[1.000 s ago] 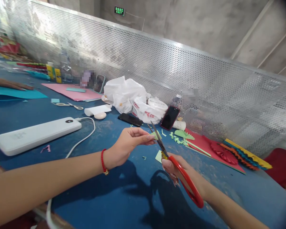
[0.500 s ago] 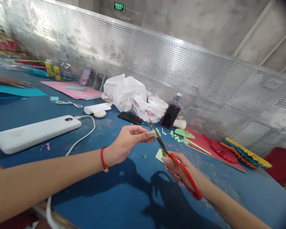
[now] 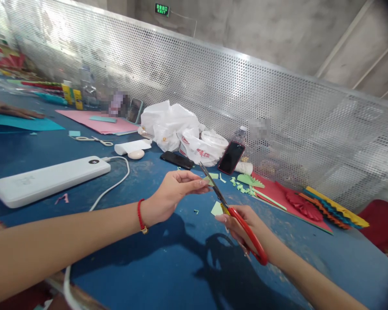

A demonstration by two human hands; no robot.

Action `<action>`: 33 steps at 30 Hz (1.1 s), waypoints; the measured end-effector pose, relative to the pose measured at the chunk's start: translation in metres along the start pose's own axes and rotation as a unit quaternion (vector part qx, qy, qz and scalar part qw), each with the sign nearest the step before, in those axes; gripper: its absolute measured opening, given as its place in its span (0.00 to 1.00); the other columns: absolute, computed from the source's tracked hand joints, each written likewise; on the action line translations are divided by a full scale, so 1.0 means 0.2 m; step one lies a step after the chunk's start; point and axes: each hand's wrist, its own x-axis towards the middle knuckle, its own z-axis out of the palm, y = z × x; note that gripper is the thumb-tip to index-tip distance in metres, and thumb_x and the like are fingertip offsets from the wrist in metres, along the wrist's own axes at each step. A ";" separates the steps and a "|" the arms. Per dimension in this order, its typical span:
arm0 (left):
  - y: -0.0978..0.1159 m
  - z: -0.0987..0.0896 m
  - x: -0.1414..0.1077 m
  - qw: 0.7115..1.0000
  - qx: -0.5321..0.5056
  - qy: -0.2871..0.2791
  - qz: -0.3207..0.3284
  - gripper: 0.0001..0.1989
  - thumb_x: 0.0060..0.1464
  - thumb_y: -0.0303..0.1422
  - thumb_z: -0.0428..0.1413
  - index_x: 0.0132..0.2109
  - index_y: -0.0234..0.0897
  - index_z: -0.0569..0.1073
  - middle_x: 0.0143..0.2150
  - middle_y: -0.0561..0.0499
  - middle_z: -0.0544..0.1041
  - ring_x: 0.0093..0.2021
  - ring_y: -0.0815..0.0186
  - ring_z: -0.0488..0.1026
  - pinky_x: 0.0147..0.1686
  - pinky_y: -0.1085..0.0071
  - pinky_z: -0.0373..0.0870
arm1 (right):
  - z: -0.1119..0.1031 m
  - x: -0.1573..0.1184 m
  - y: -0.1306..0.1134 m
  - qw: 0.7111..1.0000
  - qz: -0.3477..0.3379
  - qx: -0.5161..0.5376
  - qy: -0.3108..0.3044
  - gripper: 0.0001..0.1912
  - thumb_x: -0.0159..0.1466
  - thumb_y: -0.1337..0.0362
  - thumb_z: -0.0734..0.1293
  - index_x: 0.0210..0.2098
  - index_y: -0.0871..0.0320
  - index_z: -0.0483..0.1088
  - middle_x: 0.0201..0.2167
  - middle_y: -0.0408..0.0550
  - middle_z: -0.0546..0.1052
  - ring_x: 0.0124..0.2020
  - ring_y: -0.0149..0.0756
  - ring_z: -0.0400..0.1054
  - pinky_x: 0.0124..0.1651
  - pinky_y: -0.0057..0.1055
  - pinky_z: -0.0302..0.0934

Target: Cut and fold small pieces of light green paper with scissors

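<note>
On the scuffed blue desk (image 3: 123,271), another person's hand (image 3: 22,113) lay over turquoise paper (image 3: 42,125) at far left, then came a white power bank (image 3: 51,180). The left hand (image 3: 168,196) pinched green paper (image 3: 206,181) at the blades of red-handled scissors (image 3: 250,234), gripped in the right hand (image 3: 244,219). A red chair (image 3: 380,224) stood far right; behind rose a perforated metal screen (image 3: 187,77) and grey wall (image 3: 261,30)

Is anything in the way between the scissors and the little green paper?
No, I can't see anything in the way. The red-handled metal scissors in the right hand have their blades right by the small light-green paper piece, pinched in the left hand.
</note>
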 end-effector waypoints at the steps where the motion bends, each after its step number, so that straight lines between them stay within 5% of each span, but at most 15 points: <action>1: 0.00 0.00 0.00 1.000 0.002 -0.002 0.001 0.11 0.40 0.33 0.71 0.29 0.31 0.79 0.31 0.47 0.83 0.33 0.65 0.80 0.41 0.70 0.75 | 0.00 0.00 0.00 1.000 0.002 -0.008 0.003 0.26 0.58 0.41 0.67 0.23 0.55 0.58 0.12 0.34 0.60 0.10 0.24 0.53 0.13 0.23 0.52; 9: 0.01 0.00 0.01 0.999 0.014 -0.036 0.001 0.10 0.43 0.32 0.69 0.29 0.32 0.78 0.30 0.48 0.82 0.33 0.65 0.79 0.43 0.68 0.74 | -0.10 0.10 0.07 0.973 -0.099 -0.184 0.101 0.27 0.60 0.41 0.65 0.20 0.56 0.59 0.15 0.38 0.59 0.18 0.28 0.53 0.21 0.27 0.46; 13: -0.02 -0.02 0.02 0.997 0.028 -0.066 -0.014 0.10 0.44 0.33 0.69 0.30 0.32 0.78 0.31 0.48 0.82 0.34 0.65 0.79 0.42 0.69 0.74 | -0.16 0.17 0.15 0.898 -0.079 -0.389 0.190 0.23 0.64 0.46 0.63 0.23 0.57 0.62 0.19 0.43 0.66 0.22 0.33 0.58 0.27 0.29 0.48; 17: -0.05 -0.04 0.04 0.992 0.085 -0.080 -0.038 0.11 0.46 0.35 0.68 0.31 0.32 0.77 0.32 0.47 0.81 0.34 0.66 0.79 0.41 0.70 0.74 | -0.15 0.18 0.17 0.833 -0.110 -0.491 0.231 0.15 0.64 0.53 0.64 0.43 0.59 0.70 0.36 0.53 0.77 0.32 0.41 0.71 0.32 0.31 0.56; 20: -0.08 -0.05 0.05 0.984 0.123 -0.097 -0.081 0.12 0.46 0.36 0.67 0.31 0.32 0.76 0.32 0.46 0.81 0.34 0.67 0.78 0.39 0.71 0.73 | -0.10 0.13 0.15 0.802 -0.242 -0.464 0.288 0.15 0.66 0.58 0.64 0.49 0.58 0.68 0.38 0.53 0.77 0.37 0.42 0.73 0.34 0.32 0.62; 25: -0.09 -0.04 0.04 0.960 0.047 -0.178 -0.209 0.09 0.47 0.34 0.66 0.32 0.35 0.76 0.31 0.50 0.80 0.31 0.69 0.76 0.39 0.73 0.71 | 0.02 0.05 0.17 0.760 -0.492 -0.352 0.237 0.11 0.65 0.70 0.64 0.47 0.55 0.68 0.38 0.50 0.78 0.38 0.36 0.74 0.42 0.33 0.68; 27: -0.08 -0.03 0.03 0.948 0.047 -0.223 -0.220 0.09 0.48 0.35 0.66 0.33 0.35 0.76 0.31 0.50 0.79 0.32 0.68 0.76 0.40 0.72 0.71 | 0.05 0.05 0.20 0.746 -0.523 -0.327 0.251 0.14 0.64 0.73 0.66 0.48 0.54 0.67 0.37 0.50 0.79 0.37 0.36 0.74 0.42 0.34 0.69; 33: -0.04 0.01 -0.01 0.924 0.093 -0.280 -0.242 0.10 0.50 0.37 0.64 0.30 0.35 0.73 0.29 0.52 0.75 0.30 0.69 0.73 0.38 0.72 0.70 | 0.07 0.04 0.23 0.775 -0.532 -0.249 0.233 0.12 0.63 0.70 0.68 0.46 0.56 0.70 0.33 0.49 0.79 0.33 0.34 0.74 0.38 0.32 0.70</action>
